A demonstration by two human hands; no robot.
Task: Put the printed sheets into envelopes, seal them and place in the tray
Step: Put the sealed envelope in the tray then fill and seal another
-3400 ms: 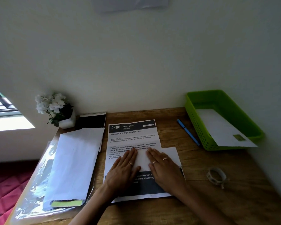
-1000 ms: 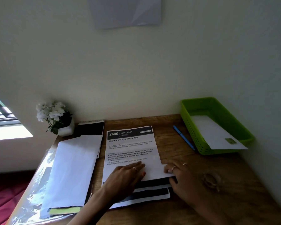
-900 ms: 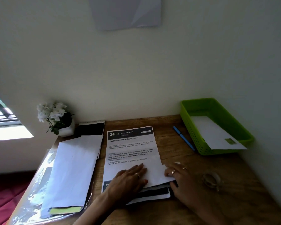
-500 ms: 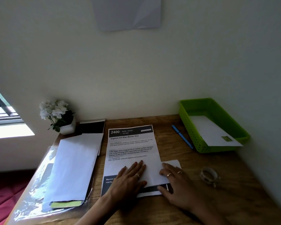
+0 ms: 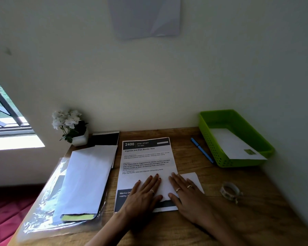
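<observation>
Flat on the paper, both hands lie with fingers straight and slightly spread, pinching nothing. The left hand [image 5: 144, 193] and the right hand [image 5: 186, 194] press side by side, a narrow gap between them, on a folded white sheet [image 5: 183, 183] whose right corner juts out past the right hand's fingers. Under the fingers and running away from them toward the wall lies the white printed sheet with a black header band [image 5: 147, 158]; its dark lower band shows beside the left wrist, and its near edge lies just below the thumbs.

Left of the left hand, just beyond the printed sheet's left edge, a stack of long white envelopes [image 5: 86, 178] rests on a clear plastic sleeve [image 5: 43, 206], which reaches the left edge of the wooden desk [image 5: 256, 210]. Right of the right hand the desk wood is bare up to a small roll of clear tape [image 5: 230, 190]. Beyond the fingertips to the right, a blue pen [image 5: 202, 152] lies just beside the green plastic tray [image 5: 213, 151], which holds one white envelope [image 5: 233, 146] overhanging its near rim. Beyond the envelopes stand a black spiral notebook [image 5: 105, 139] and a white pot of white flowers [image 5: 71, 126], against the wall.
</observation>
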